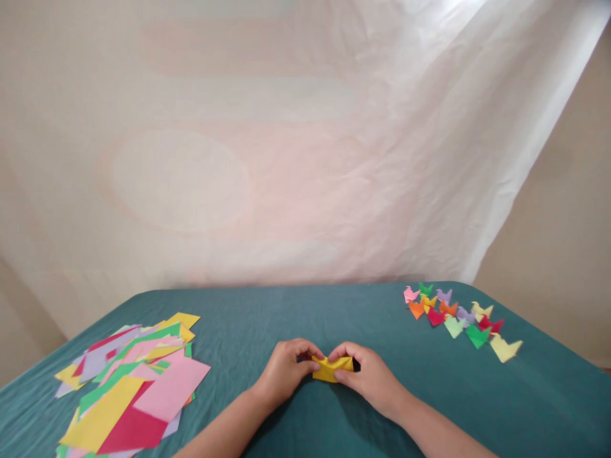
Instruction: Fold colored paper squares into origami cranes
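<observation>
A small folded piece of yellow paper (326, 371) is held between my two hands, low in the middle of the head view. My left hand (290, 369) pinches its left end between thumb and fingers. At the other end, my right hand (366, 374) grips it, with the thumb on the near face and the fingers curled over the top edge. The paper has several creases and a dip in its upper edge. My fingers cover both of its ends.
On the left lies a loose heap of coloured paper sheets (160, 388) in yellow, pink, red, green and lilac. Several folded paper birds (454, 326) stand in rows at the back right. A green cloth (267, 318) covers the table, and a pale sheet (296, 159) hangs behind it.
</observation>
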The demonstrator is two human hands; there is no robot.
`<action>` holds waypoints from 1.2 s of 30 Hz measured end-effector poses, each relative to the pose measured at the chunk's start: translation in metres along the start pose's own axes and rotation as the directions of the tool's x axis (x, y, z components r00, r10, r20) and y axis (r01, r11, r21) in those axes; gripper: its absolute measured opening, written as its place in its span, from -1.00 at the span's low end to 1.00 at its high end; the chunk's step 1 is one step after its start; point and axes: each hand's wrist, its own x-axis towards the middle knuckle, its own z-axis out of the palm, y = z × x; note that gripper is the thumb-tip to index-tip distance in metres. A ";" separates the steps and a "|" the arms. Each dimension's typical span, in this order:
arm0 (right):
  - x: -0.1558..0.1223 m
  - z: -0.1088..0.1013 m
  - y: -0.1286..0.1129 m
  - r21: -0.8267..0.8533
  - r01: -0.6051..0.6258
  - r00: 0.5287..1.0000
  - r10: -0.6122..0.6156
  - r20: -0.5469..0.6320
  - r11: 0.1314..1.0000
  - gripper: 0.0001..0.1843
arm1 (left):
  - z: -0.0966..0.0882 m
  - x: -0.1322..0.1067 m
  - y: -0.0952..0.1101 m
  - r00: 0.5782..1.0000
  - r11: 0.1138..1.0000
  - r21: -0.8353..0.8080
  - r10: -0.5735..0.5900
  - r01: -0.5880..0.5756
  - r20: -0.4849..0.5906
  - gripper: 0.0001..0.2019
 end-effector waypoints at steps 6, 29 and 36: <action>0.001 0.003 0.003 -0.113 0.041 0.997 -0.047 -0.056 0.993 -0.76 | 0.001 0.000 -0.003 1.000 1.000 -0.026 0.008 -0.008 0.007 -0.82; 0.003 0.003 0.004 -0.139 0.064 0.998 -0.067 -0.018 0.988 -0.73 | -0.001 0.001 -0.001 1.000 1.000 0.021 0.013 -0.014 0.012 -0.83; 0.003 0.002 0.004 -0.165 0.133 0.990 -0.137 -0.015 0.977 -0.88 | 0.000 0.001 -0.002 0.998 0.998 0.009 0.060 -0.060 0.008 -0.85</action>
